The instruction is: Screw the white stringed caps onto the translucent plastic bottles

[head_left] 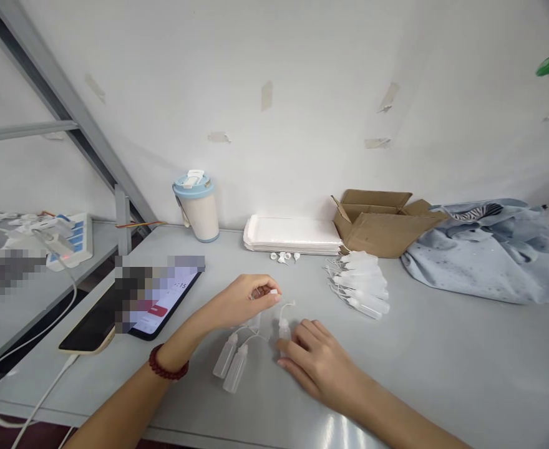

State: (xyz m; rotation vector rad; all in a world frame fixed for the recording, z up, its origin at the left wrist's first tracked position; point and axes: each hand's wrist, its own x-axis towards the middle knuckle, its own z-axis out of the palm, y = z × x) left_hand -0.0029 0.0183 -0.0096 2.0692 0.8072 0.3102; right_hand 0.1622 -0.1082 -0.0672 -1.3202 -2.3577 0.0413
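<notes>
My left hand (251,299) pinches a small white cap (273,291) between thumb and fingertip, above the table. Just to the right, my right hand (319,358) grips a small clear squeeze bottle (284,327) that stands about upright, with a thin white strap rising from its neck. Two similar bottles, a left one (226,357) and a right one (236,369), lie below my left hand, with thin straps curving from their necks. Another bottle (254,321) is partly hidden behind that hand. Further right lies a pile of the same bottles (363,280).
Several white caps (282,257) lie before a stack of white padded envelopes (293,232). Behind are a lidded cup (200,209), an open cardboard box (382,231) and grey-blue cloth (490,255). Two phones, one black (90,318) and one lit (162,308), with a white cable (45,393), lie left.
</notes>
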